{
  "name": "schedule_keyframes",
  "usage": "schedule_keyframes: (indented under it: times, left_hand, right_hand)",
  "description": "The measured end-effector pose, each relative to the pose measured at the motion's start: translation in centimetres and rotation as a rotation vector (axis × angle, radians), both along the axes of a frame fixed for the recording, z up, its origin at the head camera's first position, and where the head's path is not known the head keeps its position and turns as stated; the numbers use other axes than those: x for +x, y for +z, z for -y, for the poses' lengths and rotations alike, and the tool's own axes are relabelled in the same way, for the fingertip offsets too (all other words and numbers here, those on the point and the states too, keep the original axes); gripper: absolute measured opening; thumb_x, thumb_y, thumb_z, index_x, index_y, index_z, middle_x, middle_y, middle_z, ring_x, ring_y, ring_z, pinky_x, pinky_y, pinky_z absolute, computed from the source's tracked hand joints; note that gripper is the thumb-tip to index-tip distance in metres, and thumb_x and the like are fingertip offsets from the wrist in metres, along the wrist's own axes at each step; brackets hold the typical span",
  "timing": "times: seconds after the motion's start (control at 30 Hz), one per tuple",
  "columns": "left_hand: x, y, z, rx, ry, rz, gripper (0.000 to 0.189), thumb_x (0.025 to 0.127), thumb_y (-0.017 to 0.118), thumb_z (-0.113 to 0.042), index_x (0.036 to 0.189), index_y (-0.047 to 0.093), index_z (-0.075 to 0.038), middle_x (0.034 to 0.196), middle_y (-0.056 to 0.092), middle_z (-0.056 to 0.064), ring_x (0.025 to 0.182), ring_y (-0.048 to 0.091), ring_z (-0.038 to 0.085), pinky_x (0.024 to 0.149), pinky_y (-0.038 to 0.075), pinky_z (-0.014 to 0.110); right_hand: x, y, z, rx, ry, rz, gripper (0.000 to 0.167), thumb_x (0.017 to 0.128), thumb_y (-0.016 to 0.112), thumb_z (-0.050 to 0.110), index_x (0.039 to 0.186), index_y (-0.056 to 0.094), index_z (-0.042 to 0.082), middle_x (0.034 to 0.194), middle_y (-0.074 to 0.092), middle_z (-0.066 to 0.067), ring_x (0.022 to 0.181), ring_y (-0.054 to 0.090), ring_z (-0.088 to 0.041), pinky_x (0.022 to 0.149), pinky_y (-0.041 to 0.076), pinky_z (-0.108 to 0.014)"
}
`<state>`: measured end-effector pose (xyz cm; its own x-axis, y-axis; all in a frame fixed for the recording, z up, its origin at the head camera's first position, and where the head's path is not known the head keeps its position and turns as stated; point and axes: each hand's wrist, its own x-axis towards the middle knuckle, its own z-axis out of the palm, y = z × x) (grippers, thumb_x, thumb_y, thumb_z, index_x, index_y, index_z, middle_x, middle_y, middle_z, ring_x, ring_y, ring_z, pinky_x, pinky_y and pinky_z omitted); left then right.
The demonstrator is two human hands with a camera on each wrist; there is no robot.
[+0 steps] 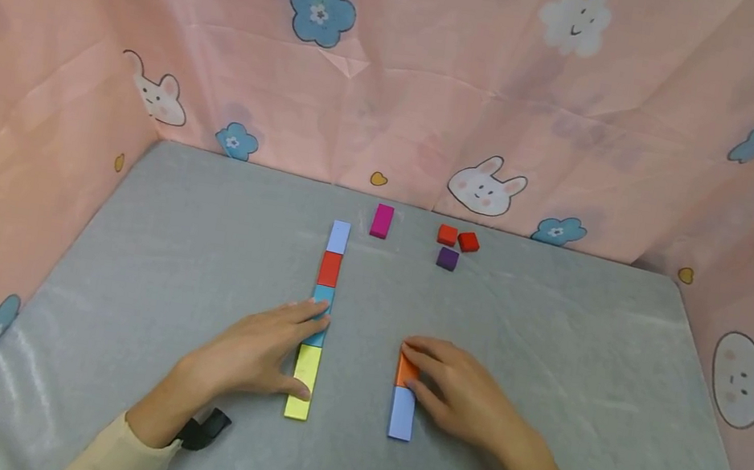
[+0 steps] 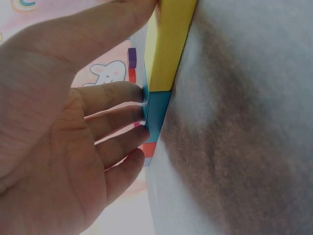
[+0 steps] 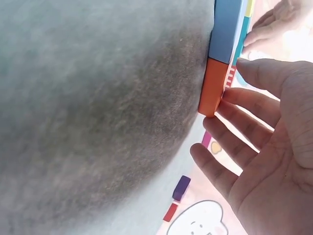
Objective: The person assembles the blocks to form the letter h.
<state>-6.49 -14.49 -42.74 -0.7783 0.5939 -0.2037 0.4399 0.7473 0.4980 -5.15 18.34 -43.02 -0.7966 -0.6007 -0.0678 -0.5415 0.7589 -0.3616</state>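
A straight row of blocks lies left of centre: a yellow block (image 1: 306, 367) nearest, then a teal block (image 1: 315, 338), a red block (image 1: 330, 269) and a light blue block (image 1: 338, 237). My left hand (image 1: 245, 353) reaches over the row from the left, its fingertips at the teal part and its thumb on the yellow block. To the right, an orange block (image 1: 406, 373) sits end to end with a periwinkle block (image 1: 402, 416). My right hand (image 1: 469, 399) is at the orange block, loosely extended fingers at its far end and thumb near the joint.
Toward the back of the grey cloth-covered table (image 1: 552, 334) lie a magenta block (image 1: 382, 221), two small red-orange cubes (image 1: 448, 235) and a purple cube (image 1: 447, 258). A pink printed curtain (image 1: 393, 124) closes off the back and both sides.
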Motion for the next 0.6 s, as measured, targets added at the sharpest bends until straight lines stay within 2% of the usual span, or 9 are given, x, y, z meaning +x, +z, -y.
schedule_keyframes:
  times: [0.27, 0.6]
  left_hand:
    - [0.0, 0.2, 0.0, -0.005, 0.006, 0.016, 0.098, 0.079, 0.094, -0.041, 0.157, 0.049, -0.005, 0.173, 0.036, 0.011, 0.160, 0.037, 0.033, 0.129, 0.038, 0.051]
    - [0.0, 0.0, 0.0, 0.004, -0.011, 0.000, 0.098, 0.079, 0.094, -0.041, 0.157, 0.049, -0.003, 0.173, 0.037, 0.012, 0.161, 0.036, 0.032, 0.131, 0.036, 0.049]
  right_hand:
    - [0.8, -0.1, -0.3, -0.013, -0.006, -0.028, 0.053, 0.101, 0.074, 0.031, 0.148, 0.063, 0.011, 0.154, 0.061, -0.005, 0.141, 0.060, -0.026, 0.116, 0.054, -0.050]
    - [1.8, -0.3, -0.4, -0.023, -0.009, -0.054, 0.052, 0.101, 0.074, 0.034, 0.147, 0.064, 0.011, 0.157, 0.058, -0.002, 0.143, 0.058, -0.024, 0.116, 0.054, -0.049]
